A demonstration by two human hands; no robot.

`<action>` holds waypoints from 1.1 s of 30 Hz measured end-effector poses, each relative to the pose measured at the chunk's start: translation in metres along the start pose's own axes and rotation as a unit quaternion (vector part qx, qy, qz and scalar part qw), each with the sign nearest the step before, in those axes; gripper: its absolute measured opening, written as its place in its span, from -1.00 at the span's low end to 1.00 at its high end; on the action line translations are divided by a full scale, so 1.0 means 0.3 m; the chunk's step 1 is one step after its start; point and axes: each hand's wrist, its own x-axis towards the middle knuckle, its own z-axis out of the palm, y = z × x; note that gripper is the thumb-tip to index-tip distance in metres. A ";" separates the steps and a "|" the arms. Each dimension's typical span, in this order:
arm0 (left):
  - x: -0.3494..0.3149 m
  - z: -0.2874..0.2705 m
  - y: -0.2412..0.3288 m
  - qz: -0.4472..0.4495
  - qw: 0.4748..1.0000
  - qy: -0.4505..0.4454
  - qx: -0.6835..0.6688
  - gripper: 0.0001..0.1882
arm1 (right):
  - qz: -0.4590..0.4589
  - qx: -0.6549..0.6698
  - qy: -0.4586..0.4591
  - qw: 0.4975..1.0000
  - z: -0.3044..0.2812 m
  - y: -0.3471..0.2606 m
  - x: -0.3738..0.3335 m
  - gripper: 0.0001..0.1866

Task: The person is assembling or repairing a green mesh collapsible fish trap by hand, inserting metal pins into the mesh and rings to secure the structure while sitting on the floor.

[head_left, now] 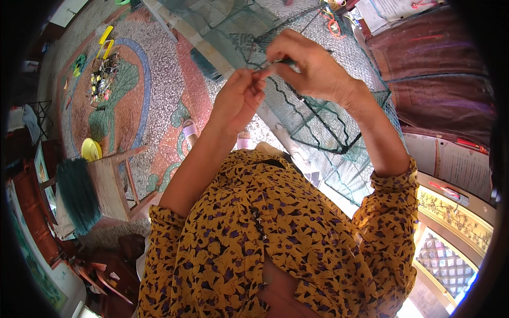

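Green net (pixel 366 143) below and beyond hands, dark cords across it. Left hand (pixel 237 100) fingertips pressed together, pinching thin strand (pixel 262 67). Right hand (pixel 313 66) just beside, fingers curled; cannot tell its grip. Well left: wooden stool (pixel 108 183), green stringy bundle (pixel 78 196) on it, yellow bowl (pixel 91 150) near.
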 end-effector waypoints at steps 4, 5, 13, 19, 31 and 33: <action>0.011 0.009 -0.009 0.034 0.997 0.024 0.060 -0.94 | -0.013 -0.053 0.016 0.998 0.057 0.014 -0.005 -0.82; 0.012 0.025 -0.012 0.044 0.994 0.043 0.091 -0.95 | -0.012 -0.062 0.022 0.998 0.060 0.012 -0.005 -0.83; -0.024 0.138 -0.043 0.314 0.742 0.011 0.593 -0.79 | -0.135 0.128 0.113 0.976 0.066 -0.153 0.060 -0.86; -0.008 0.172 -0.026 0.340 0.700 -0.033 0.627 -0.86 | -0.087 0.355 0.168 0.916 -0.116 -0.246 0.052 -0.93; 0.006 0.159 0.102 0.141 0.932 0.013 0.334 -0.87 | 0.171 -0.009 0.183 0.968 -0.301 0.032 -0.072 -0.78; 0.010 0.146 0.120 0.136 0.945 0.019 0.296 -0.87 | 0.042 0.111 0.211 0.970 -0.244 -0.006 -0.045 -0.81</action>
